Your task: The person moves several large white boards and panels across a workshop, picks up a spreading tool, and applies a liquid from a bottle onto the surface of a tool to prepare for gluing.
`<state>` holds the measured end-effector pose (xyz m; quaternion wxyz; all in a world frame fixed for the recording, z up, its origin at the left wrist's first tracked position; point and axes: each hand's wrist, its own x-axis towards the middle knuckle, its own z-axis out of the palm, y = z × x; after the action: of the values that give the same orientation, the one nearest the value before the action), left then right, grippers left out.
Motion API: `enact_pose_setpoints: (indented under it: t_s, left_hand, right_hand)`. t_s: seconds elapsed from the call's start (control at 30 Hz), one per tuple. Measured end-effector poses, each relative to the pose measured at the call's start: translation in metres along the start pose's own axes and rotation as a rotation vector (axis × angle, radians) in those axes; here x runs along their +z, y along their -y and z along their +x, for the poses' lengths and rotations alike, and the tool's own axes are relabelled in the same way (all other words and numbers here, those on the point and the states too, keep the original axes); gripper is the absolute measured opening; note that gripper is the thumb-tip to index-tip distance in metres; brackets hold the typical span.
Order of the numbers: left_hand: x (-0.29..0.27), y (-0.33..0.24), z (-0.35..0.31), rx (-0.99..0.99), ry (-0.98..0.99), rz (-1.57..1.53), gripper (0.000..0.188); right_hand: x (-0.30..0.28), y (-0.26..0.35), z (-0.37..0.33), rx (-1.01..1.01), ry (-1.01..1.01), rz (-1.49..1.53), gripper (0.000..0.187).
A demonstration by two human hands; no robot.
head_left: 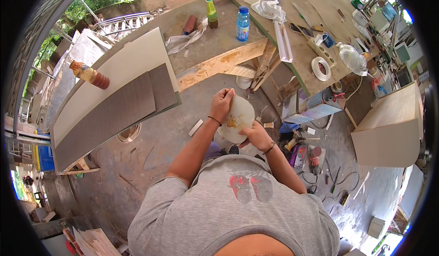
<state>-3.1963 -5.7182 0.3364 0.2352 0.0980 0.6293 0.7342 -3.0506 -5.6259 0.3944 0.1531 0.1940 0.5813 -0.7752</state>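
Midway, both hands busy on a white plastic jug held over the floor
Left hand (222,101) is closed around the jug's (238,118) top; right hand (257,136) grips its lower side. Yellowish residue shows through the wall, so it looks partly emptied or smeared inside. A blue-capped bottle (243,24) and a green one (211,12) stand on the table (219,43)

Bright, even daylight, soft shadows. Blown-out glare at top edge and lower-right corner. Strong fisheye bending toward the black rim; centre sharp, periphery slightly soft and compressed. No motion blur.
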Motion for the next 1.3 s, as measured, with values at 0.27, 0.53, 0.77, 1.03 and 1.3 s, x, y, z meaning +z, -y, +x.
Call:
enact_pose_setpoints:
  t_s: [0.27,0.53,0.77,1.03,1.3]
  left_hand:
    - [-0.002,0.002,0.005,-0.051,-0.374,-0.359,0.022]
    - [0.008,-0.024,-0.022,0.097,-0.170,-0.393,0.016]
    - [-0.010,-0.029,-0.030,0.179,-0.051,0.050,0.017]
    - [-0.001,-0.033,-0.019,0.097,0.125,0.187,0.020]
    - [0.001,-0.009,-0.005,0.126,-0.122,0.453,0.029]
  right_hand:
    - [0.003,-0.006,0.005,-0.064,-0.117,0.100,0.034]
    - [-0.014,0.001,0.006,-0.197,-0.233,0.312,0.032]
    - [-0.032,-0.009,0.010,-0.299,-0.399,0.026,0.035]
    - [-0.016,0.006,-0.009,-0.307,-0.124,0.193,0.029]
    - [0.000,-0.004,-0.005,-0.305,-0.128,0.131,0.027]
